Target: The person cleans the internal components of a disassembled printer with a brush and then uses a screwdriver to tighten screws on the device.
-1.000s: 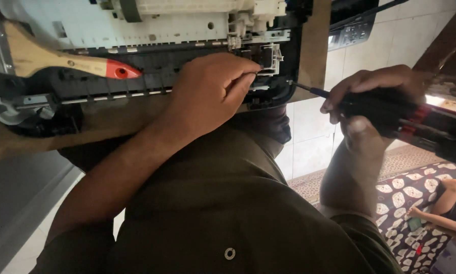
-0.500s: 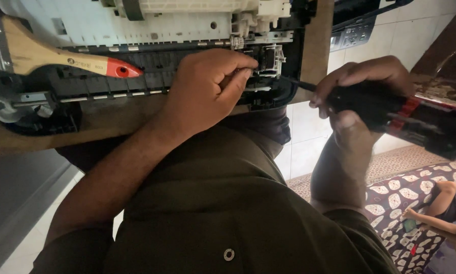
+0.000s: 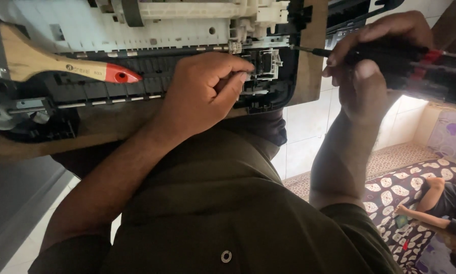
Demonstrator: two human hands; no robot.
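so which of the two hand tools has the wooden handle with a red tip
The paintbrush lying on the opened black and white machine. The other tool, the black-handled screwdriver, is gripped in the right hand.

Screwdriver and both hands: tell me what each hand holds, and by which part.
The right hand grips the screwdriver around its black and red handle. The left hand holds no tool; its fingertips press on a black part of the opened machine.
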